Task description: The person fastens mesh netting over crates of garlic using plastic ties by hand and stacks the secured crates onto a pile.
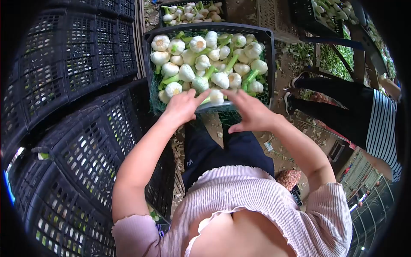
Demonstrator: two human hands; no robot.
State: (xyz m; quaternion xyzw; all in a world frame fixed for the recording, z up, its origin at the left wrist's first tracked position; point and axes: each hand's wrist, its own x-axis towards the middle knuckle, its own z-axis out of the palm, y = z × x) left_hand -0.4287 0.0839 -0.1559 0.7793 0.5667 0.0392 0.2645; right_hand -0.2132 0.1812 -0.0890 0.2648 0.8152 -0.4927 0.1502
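A black crate [270, 64] lined with green netting is full of white garlic bulbs [202, 62] with green stems. My left hand [184, 106] is at the crate's near edge, fingers bent over the front bulbs, with its index finger reaching right. To its right, my right hand [248, 109] hovers over the near rim, fingers apart and thumb spread. Between the hands lies one bulb [217, 97]. Nothing shows within the grasp of either hand.
Stacked black crates [85, 55] fill the left side. Another garlic crate [192, 13] stands beyond the near one. A person in dark trousers [334, 98] is at the right, near more crates and green scraps [336, 60].
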